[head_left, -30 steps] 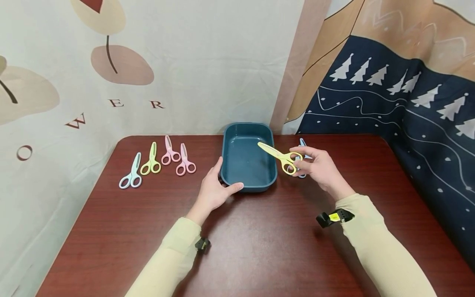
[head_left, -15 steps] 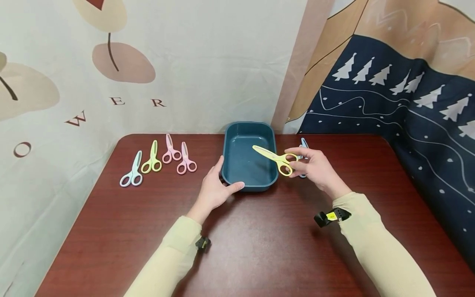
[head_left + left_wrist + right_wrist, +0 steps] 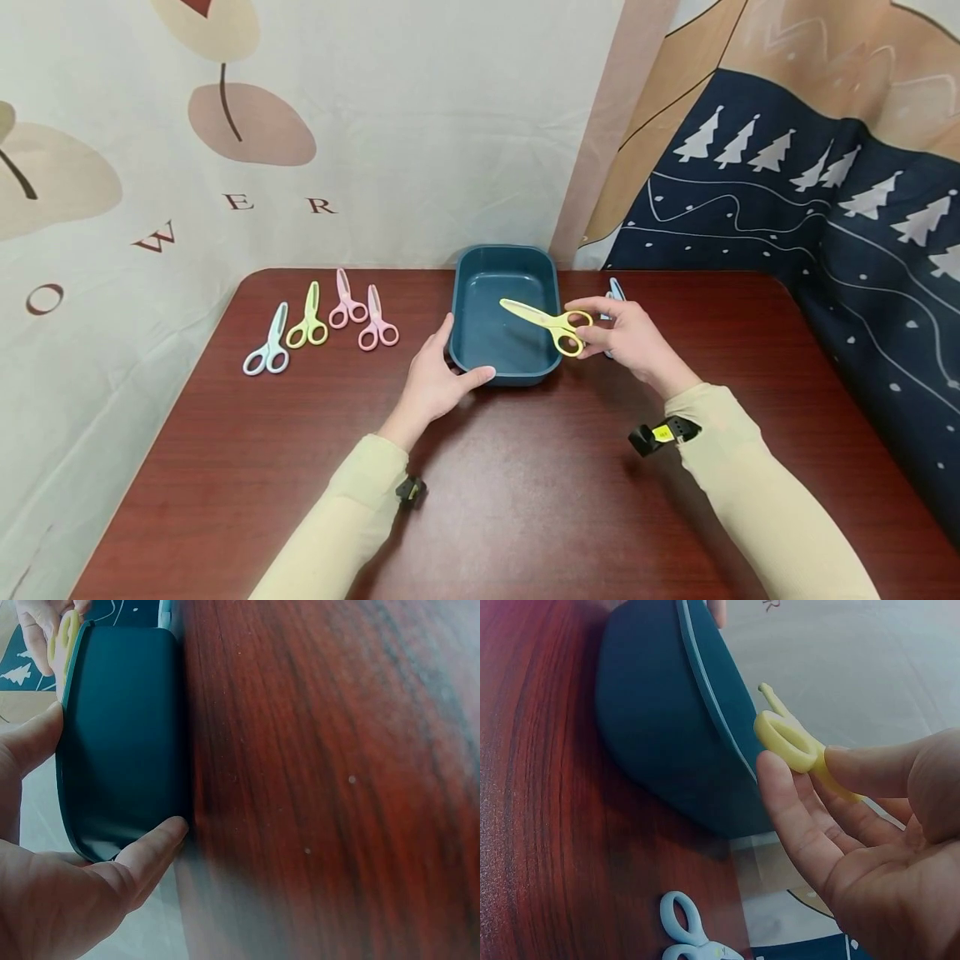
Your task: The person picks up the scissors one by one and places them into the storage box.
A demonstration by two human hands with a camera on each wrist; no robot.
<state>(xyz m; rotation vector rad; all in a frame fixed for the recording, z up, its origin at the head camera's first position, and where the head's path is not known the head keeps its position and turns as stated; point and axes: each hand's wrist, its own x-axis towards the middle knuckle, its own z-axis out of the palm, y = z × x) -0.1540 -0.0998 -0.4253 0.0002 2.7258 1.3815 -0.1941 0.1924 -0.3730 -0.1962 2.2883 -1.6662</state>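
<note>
My right hand (image 3: 622,337) pinches yellow scissors (image 3: 553,323) by the handle loops, blades pointing left over the dark teal bin (image 3: 504,380). In the right wrist view, the thumb and fingers press the yellow loop (image 3: 787,742) near the bin's rim. My left hand (image 3: 432,383) rests at the bin's near-left corner, its spread fingers along the side and its thumb at the near rim. The left wrist view shows these fingers (image 3: 154,851) lying straight against the bin's wall. Blue scissors (image 3: 616,289) lie on the table, partly hidden behind my right hand.
On the table's left lie light blue scissors (image 3: 267,350), green scissors (image 3: 309,321) and two pink scissors (image 3: 344,304). A pale printed cloth (image 3: 405,150) hangs behind the brown table (image 3: 517,483); a navy tree-patterned cloth (image 3: 757,200) borders the right.
My right hand has moved left with the yellow scissors, bringing the blades further over the bin. The left hand stays at the bin's corner.
</note>
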